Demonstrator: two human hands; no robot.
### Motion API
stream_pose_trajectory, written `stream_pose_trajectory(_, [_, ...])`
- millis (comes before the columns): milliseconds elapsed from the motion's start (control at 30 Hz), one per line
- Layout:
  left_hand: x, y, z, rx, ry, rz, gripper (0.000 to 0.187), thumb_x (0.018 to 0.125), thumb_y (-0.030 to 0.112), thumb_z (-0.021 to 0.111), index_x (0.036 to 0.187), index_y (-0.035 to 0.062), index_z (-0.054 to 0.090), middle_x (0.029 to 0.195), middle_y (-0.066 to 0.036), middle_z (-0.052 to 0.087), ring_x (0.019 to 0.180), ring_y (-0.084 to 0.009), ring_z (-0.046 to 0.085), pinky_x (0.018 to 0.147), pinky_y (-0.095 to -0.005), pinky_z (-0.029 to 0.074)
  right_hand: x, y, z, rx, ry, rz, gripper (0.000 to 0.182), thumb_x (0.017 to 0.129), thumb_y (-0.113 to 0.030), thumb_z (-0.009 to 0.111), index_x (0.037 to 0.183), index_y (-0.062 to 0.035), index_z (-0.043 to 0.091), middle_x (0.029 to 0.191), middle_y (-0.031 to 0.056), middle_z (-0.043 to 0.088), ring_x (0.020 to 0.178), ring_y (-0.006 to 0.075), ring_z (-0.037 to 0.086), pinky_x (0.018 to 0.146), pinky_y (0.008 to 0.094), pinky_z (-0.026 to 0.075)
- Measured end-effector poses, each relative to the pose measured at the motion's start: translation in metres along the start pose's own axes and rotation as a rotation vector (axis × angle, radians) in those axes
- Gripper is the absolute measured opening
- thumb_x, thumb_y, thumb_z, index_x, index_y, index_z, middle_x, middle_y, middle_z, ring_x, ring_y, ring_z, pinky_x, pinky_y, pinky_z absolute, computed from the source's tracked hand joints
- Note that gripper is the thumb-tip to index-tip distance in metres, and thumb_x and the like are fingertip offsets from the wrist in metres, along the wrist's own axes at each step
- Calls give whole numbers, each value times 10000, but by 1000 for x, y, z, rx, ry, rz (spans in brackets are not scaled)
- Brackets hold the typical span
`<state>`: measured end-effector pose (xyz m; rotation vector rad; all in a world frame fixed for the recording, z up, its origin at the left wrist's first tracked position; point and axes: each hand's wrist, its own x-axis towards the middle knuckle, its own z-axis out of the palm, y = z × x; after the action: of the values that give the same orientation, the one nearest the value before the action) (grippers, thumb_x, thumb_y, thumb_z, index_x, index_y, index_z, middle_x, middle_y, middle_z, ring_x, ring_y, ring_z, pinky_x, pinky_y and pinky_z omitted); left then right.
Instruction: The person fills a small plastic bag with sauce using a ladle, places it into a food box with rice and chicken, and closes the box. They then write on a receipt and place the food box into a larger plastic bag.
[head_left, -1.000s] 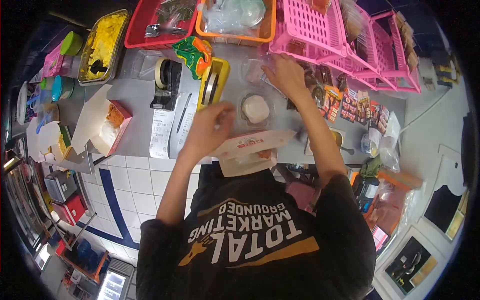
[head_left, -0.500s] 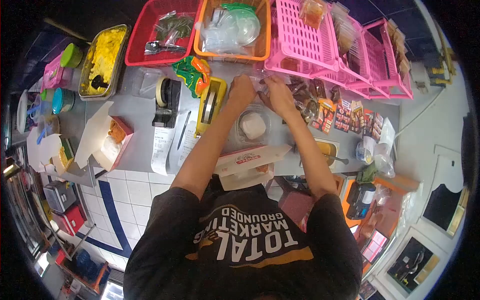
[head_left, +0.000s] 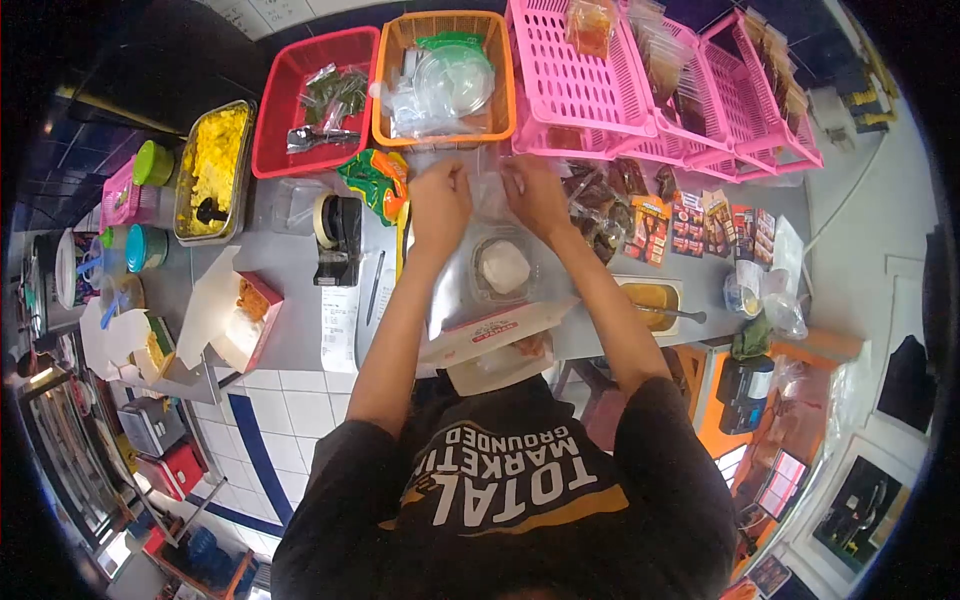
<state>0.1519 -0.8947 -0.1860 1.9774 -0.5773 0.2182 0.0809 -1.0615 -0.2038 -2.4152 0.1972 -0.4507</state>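
My left hand (head_left: pixel 442 198) and my right hand (head_left: pixel 535 195) reach to the far side of the counter, their fingers pinched. Between them stretches a piece of clear plastic (head_left: pixel 487 197), thin and see-through. Just nearer to me, a white rounded mound (head_left: pixel 505 267) sits in a clear plastic container (head_left: pixel 478 292). An open paper box (head_left: pixel 497 335) with red print stands at the counter edge against my shirt. A yellow tape dispenser and a green-orange packet (head_left: pixel 378 188) lie left of my left hand. Dark sachets (head_left: pixel 603 228) lie right of my right hand.
A red basket (head_left: pixel 268 120), an orange basket (head_left: pixel 503 120) and pink racks (head_left: pixel 590 140) line the back. Left are a tray of yellow food (head_left: pixel 218 165), an open food box (head_left: pixel 262 325) and a black tape dispenser (head_left: pixel 340 240). A metal pan (head_left: pixel 650 300) holds a spoon.
My hands have moved apart, left hand to the left, with the clear plastic now stretched between them. The view has shifted slightly.
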Motion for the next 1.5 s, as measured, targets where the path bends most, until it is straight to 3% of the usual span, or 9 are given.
stream_pose_trajectory(100, [6, 12, -24, -370, -227, -463, 113, 891, 81, 708, 921, -24, 734, 745, -161, 691, 601, -217, 673, 551, -345, 508, 2, -23, -11, 317, 26, 100, 216, 925, -136, 722, 1102, -15, 705, 986, 127, 740, 839, 225, 713, 744, 352, 554])
stream_pose_trajectory(233, [4, 20, -37, -362, -249, -384, 139, 928, 103, 704, 960, -33, 712, 681, -105, 652, 532, -141, 622, 512, -302, 478, 6, -47, -35, 512, -131, 179, 193, 936, -151, 743, 1059, -3, 726, 951, 71, 759, 824, 114, 694, 718, 308, 540])
stream_pose_trajectory(300, [-7, 31, -42, -100, -145, -215, 128, 943, 87, 686, 986, -32, 702, 672, -91, 657, 518, -132, 618, 507, -291, 473, -4, -71, -52, 441, -95, 257, 161, 913, -118, 754, 1021, 0, 737, 944, 83, 758, 801, 135, 700, 719, 311, 542])
stream_pose_trajectory(400, [-30, 83, -67, -193, -125, -198, 119, 970, 89, 663, 999, -23, 691, 653, -77, 659, 508, -120, 606, 508, -269, 458, -32, -116, -79, 322, 6, 162, 136, 887, -111, 746, 988, -20, 745, 915, 111, 753, 803, 240, 715, 731, 343, 550])
stream_pose_trajectory(633, [-91, 148, -98, -358, -340, -403, 118, 1003, 79, 624, 980, -24, 677, 692, -59, 683, 638, -71, 678, 564, -246, 504, -119, -160, -107, 305, 141, -59, 228, 825, -34, 752, 1053, -47, 749, 962, 145, 747, 879, 334, 711, 787, 388, 564])
stream_pose_trajectory(833, [-135, 197, -96, -561, -473, -539, 120, 1011, 56, 608, 940, -22, 666, 739, -32, 694, 615, -55, 636, 552, -222, 500, -166, -149, -164, 671, -97, 281, 344, 839, -78, 807, 1169, -31, 722, 943, 92, 764, 849, 168, 731, 784, 313, 581])
stream_pose_trajectory(933, [-156, 208, -85, -616, -604, -558, 132, 1015, 77, 622, 902, 13, 648, 721, -12, 668, 567, -46, 601, 503, -213, 463, -178, -130, -202, 672, -337, 180, 382, 828, -120, 844, 1171, -8, 717, 930, 65, 760, 838, 95, 704, 762, 281, 578])
stream_pose_trajectory(1433, [-218, 235, -32, -536, -692, -455, 169, 1017, 109, 633, 873, 22, 631, 673, -11, 621, 536, -46, 574, 472, -238, 415, -245, -68, -228, 776, -409, 283, 197, 893, -90, 744, 1070, -3, 745, 842, 54, 760, 767, 74, 686, 718, 257, 561])
stream_pose_trajectory(1500, [-223, 230, -26, -440, -635, -284, 144, 987, 87, 651, 861, 21, 628, 653, -37, 617, 522, -77, 587, 474, -264, 423, -250, -64, -229, 754, -383, 314, 161, 900, -98, 743, 1032, -5, 744, 829, 52, 753, 751, 80, 684, 693, 266, 560])
